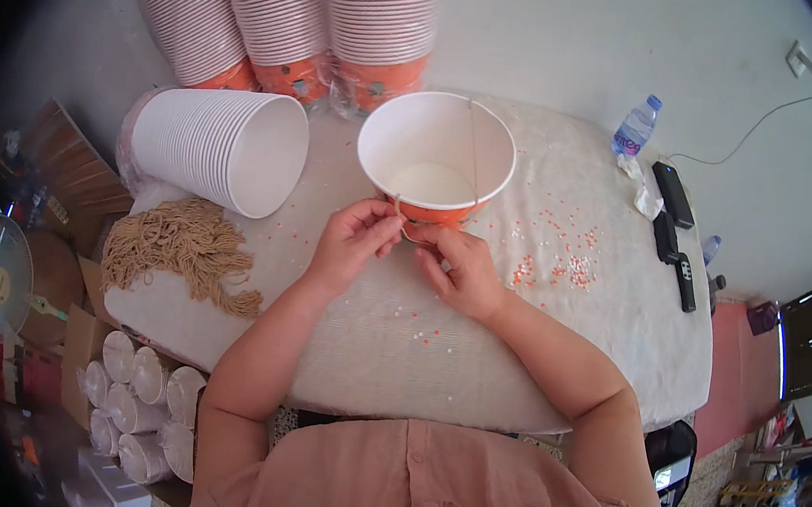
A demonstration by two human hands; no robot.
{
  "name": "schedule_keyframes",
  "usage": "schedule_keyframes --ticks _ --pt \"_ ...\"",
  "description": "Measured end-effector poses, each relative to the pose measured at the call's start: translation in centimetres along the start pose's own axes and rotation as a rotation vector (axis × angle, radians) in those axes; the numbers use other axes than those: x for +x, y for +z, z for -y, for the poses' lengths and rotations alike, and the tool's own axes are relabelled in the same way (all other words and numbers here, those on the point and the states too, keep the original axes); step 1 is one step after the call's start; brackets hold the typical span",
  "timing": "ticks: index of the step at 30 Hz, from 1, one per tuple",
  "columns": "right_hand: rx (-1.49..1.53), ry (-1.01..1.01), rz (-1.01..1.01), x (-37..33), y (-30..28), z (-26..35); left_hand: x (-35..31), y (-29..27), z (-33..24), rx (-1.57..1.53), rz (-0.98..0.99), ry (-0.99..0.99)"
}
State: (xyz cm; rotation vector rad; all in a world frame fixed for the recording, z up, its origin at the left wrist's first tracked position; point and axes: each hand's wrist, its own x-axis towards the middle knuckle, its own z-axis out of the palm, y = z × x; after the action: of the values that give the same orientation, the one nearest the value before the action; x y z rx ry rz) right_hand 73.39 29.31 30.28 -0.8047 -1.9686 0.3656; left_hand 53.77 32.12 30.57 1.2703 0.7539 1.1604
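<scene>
A large paper bucket point(438, 154), white inside and orange outside, stands upright on the table in front of me. A thin tan cord point(474, 153) hangs across its inside from the far rim. At the near rim my left hand point(353, 244) pinches a short end of cord between thumb and fingertips. Close beside it, my right hand point(463, 267) has its fingers curled against the bucket's orange wall, around what looks like the same cord. My fingers partly hide the cord there. A heap of tan cords point(181, 250) lies to the left of my left hand.
A nested stack of white buckets point(221, 148) lies at the left, and tall wrapped bucket stacks point(379, 26) stand behind. Small orange and white discs point(557, 263) are scattered on the tablecloth point(366, 367). A water bottle point(637, 126), crumpled tissue point(640, 188) and black devices point(673, 194) sit at the right.
</scene>
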Motion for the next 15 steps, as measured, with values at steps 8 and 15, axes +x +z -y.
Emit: schedule_keyframes --ticks 8,15 --pt "0.057 0.072 -0.032 -0.31 0.83 -0.23 -0.08 -0.42 0.35 -0.026 0.070 0.006" --pt "0.122 0.114 -0.033 -0.54 0.79 -0.03 -0.23 -0.18 0.35 -0.021 0.055 0.002"
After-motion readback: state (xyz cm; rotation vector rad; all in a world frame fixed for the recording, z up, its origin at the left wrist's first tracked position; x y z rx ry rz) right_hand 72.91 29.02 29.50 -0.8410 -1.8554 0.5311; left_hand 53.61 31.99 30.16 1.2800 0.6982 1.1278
